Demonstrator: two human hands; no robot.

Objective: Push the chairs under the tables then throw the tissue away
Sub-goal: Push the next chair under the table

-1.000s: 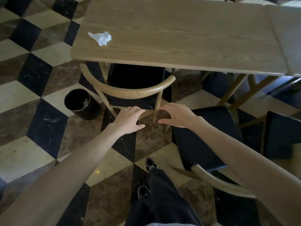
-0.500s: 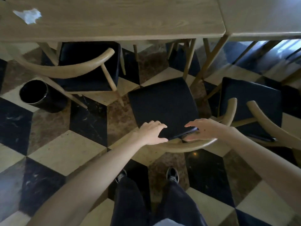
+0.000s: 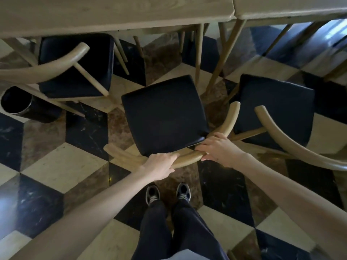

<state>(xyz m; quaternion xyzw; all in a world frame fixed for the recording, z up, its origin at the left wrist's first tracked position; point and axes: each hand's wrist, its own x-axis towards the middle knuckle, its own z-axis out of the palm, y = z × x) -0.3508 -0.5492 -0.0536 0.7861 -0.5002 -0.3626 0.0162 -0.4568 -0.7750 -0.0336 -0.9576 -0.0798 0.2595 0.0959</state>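
Observation:
A wooden chair with a black seat stands out on the floor in front of me, clear of the table. My left hand and my right hand both grip its curved wooden backrest. Another black-seated chair sits partly under the table at the left. A third chair stands at the right, short of a second table. The tissue is out of view.
A black cylindrical bin stands on the checkered floor at the far left, beside the left chair. Slanted table legs stand just beyond the middle chair's seat. My feet are right behind the chair.
I have turned right from the left chair to the middle one. Both hands, hovering over its backrest half a second ago, have closed on it. The tissue has left the view.

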